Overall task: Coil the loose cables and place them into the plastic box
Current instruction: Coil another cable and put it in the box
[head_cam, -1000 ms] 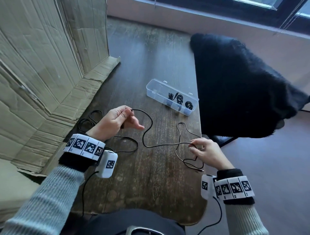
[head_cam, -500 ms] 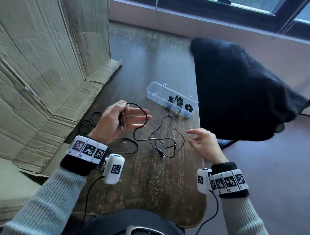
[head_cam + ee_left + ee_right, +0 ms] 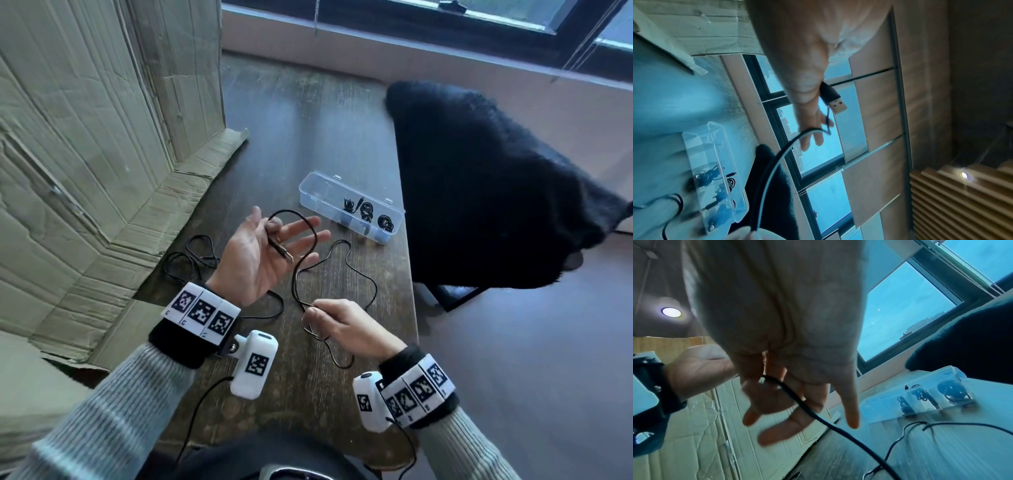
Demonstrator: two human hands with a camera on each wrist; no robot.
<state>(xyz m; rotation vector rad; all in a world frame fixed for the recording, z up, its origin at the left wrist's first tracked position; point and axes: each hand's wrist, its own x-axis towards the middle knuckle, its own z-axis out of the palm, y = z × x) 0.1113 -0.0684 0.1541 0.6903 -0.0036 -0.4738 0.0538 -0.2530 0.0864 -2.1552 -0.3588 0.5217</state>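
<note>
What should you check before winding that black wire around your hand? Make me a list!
1. Plug end held: ok. The left hand pins the USB plug with its thumb.
2. Other hand has the wire: ok. The right hand pinches the cable.
3. Wire free of knots: cannot tell; loose loops lie on the table.
4. Box open: ok. The plastic box has no lid on.
5. Room in box: ok; its left part looks empty.

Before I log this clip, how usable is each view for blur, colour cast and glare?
Head view: sharp, with wide-angle bending at the edges. Left wrist view: strong blue cast, the plastic box smeared, the USB plug crisp. Right wrist view: the right hand soft, ceiling lamp flaring.
</note>
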